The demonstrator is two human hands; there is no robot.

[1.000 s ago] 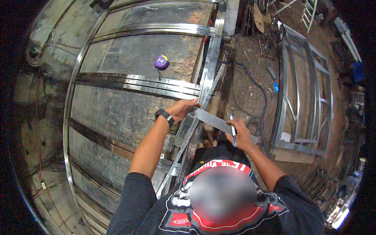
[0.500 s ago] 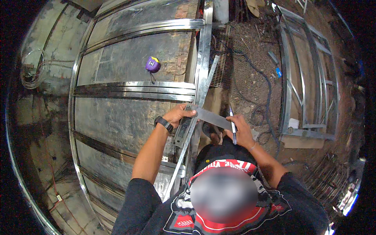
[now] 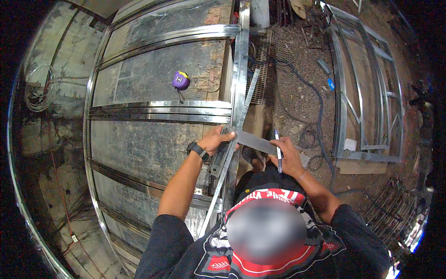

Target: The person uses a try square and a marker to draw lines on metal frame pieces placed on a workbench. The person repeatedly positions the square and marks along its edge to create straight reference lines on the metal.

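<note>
My left hand [image 3: 216,141], with a dark watch on the wrist, grips a metal square at its corner, the thumb on top. The square's wide grey blade [image 3: 256,142] reaches right toward my other hand. Its dark slotted stock [image 3: 217,162] points back toward me, below my left hand. Under the square runs a long thin metal strip [image 3: 251,87], lying aslant along the frame's right rail. My right hand [image 3: 290,158] holds a white marker pen [image 3: 278,152] upright between the fingers, beside the far end of the blade. Fingers hide part of that end.
A large metal frame [image 3: 153,111] with crossbars lies over dark boards. On one board sits a purple tape measure [image 3: 181,81]. A dark cable [image 3: 318,109] snakes over the dirt floor at right, near a second metal frame [image 3: 341,93]. Coiled wire [image 3: 39,90] is at far left.
The square and my left hand have shifted slightly right and toward me. My right hand, still on the marker, has moved slightly right.
</note>
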